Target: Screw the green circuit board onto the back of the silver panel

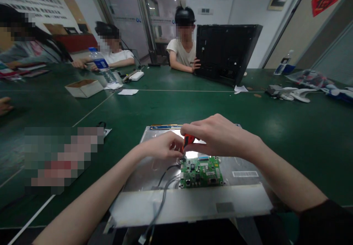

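Note:
My right hand (220, 134) grips a red and black screwdriver (188, 140) that points down at the upper left corner of a green circuit board (202, 173). Close beside its lower end, my left hand (164, 144) has thumb and fingers pinched together; what they hold, if anything, is hidden. The board lies on the silvery back of a flat display panel (239, 166), which rests at the table's near edge. From the board's left side, grey and black cables (162, 202) run down over the panel, ending in a loose white connector (142, 238).
Around the green table (154, 107) sit several people; one steadies a large black television or monitor (227, 52). A small open box (84, 88), a water bottle (103, 67) and papers lie left. Gloves (292, 92) lie right. A blurred-out flat item (68, 160) is near my left arm.

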Demonstrator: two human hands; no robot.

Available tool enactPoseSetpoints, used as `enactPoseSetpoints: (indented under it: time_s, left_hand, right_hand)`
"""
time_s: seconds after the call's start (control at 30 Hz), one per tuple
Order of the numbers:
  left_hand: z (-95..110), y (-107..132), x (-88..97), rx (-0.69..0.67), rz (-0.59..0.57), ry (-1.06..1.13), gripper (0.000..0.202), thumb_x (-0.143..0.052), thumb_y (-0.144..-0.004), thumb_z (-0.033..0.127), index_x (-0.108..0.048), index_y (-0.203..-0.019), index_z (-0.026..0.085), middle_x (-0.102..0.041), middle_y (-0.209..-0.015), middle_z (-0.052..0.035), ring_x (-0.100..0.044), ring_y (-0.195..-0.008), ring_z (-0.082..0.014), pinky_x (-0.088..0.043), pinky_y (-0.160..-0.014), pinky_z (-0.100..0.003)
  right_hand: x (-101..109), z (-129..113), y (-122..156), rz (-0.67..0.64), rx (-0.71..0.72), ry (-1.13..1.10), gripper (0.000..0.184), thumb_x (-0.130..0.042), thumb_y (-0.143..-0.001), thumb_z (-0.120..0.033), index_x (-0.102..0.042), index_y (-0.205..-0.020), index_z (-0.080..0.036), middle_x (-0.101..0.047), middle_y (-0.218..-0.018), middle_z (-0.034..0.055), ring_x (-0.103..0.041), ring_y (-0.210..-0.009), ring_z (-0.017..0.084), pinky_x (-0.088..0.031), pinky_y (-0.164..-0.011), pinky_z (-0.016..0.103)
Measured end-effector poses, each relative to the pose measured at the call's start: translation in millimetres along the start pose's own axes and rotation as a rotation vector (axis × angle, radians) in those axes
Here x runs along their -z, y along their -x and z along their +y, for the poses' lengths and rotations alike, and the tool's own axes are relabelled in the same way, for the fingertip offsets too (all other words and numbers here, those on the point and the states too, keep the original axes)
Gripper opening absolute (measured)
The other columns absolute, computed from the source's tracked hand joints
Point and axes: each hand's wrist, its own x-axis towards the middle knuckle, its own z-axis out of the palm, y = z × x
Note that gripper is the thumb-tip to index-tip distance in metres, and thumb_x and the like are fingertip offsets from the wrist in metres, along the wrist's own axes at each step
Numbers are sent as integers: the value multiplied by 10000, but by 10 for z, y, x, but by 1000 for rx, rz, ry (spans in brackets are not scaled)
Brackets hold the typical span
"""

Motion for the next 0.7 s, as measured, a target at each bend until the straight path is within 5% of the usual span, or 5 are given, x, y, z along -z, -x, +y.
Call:
enactPoseSetpoints:
  time_s: [0.23, 0.47, 0.7]
  left_hand:
    - [-122, 161, -245, -15, 122, 7, 66, -590, -795, 210, -605, -760, 156, -484, -570, 52, -441, -521, -114, -306, -497, -223]
    - [-125, 157, -343, -55, 194, -21, 85, -558, -794, 186, -624, -839, 156, -557, -630, 22, -500, -574, -136, -372, -544, -235]
    - [-113, 135, -335, -33, 184, -83, 89, -562, -751, 174, -550, -664, 170, -482, -563, 41, -457, -529, -123, -314, -505, -228]
  right_hand:
    - [-15, -2, -22, 5, -17, -12, 303, -554, -898, -466, -534, -932, -165, -630, -893, 28, -515, -666, 123, -261, -538, 255]
    - [-4, -57, -18, -70, 21, -152, 226, -486, -856, -204, -461, -1074, -148, -636, -975, 53, -512, -672, 124, -286, -539, 261]
    - [-45, -39, -33, -22, -24, -37, 159, -539, -920, -341, -515, -969, -191, -668, -857, 6, -536, -650, 120, -248, -542, 270]
